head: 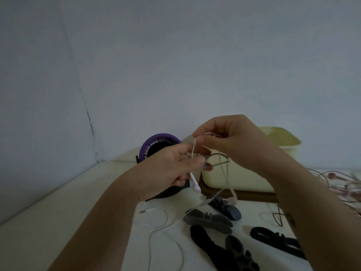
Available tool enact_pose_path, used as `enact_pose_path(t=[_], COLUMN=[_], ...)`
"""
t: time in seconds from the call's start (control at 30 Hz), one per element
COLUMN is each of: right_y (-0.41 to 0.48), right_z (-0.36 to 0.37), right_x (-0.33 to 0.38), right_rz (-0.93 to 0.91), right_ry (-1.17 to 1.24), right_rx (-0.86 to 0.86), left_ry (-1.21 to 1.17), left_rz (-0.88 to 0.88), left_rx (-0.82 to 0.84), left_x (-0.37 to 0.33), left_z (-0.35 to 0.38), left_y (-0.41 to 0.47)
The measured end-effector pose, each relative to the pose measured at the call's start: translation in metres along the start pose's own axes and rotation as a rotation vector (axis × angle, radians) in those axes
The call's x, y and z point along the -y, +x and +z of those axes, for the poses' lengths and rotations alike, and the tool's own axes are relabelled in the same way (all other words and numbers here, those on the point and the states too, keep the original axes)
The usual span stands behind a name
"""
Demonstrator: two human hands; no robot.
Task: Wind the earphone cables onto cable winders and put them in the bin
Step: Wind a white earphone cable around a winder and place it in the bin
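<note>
Head view: L hand [172,169] is gripping a grey winder [205,166], fingers curled round it, held up just in front of the bin [283,145]. R hand [230,137] is pinching the white earphone cable [193,151] above it. Winding is prob. just starting; next move needs taut, even loops round the winder.

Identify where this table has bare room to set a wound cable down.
Bare: the cream tabletop left of the left forearm, out to the table's edge. Crowded: the looped white earphone cable at centre, dark plastic cable winders right of it, and tangled pink cables beside the cream plastic bin.
</note>
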State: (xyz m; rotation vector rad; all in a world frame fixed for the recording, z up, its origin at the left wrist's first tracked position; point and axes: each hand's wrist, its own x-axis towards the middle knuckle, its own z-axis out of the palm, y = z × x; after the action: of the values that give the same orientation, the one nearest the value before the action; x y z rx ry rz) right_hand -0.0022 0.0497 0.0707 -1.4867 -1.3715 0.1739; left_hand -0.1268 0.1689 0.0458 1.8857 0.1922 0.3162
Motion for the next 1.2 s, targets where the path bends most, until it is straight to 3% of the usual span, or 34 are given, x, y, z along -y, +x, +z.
enact_pose_path(t=[0.13, 0.43, 0.83, 1.0, 1.1, 1.2], right_y=[0.0, -0.003, 0.007, 0.004, 0.005, 0.002], right_z=[-0.004, 0.002, 0.004, 0.01, 0.011, 0.014], right_x=[-0.004, -0.004, -0.034, -0.051, -0.046, -0.032], right_rz=[-0.028, -0.045, 0.084, 0.231, 0.194, 0.223], right_ry=[-0.057, 0.065, 0.145, 0.124, 0.026, 0.259], right_rx=[-0.041, -0.02, -0.237, -0.184, -0.32, -0.227], left_ry=[0.078, 0.115, 0.074, -0.194, -0.306, -0.333], left_rz=[0.03, 0.014, -0.028, -0.006, 0.038, 0.106], left_rx=[-0.01, -0.055, -0.087, -0.198, -0.358, -0.512], left_x=[0.008, 0.015, 0.02, 0.019, 0.023, 0.025], left_z=[0.007, 0.015, 0.011, 0.004, -0.002, -0.005], left_y=[0.004, 0.001, 0.001, 0.002, 0.005, 0.006])
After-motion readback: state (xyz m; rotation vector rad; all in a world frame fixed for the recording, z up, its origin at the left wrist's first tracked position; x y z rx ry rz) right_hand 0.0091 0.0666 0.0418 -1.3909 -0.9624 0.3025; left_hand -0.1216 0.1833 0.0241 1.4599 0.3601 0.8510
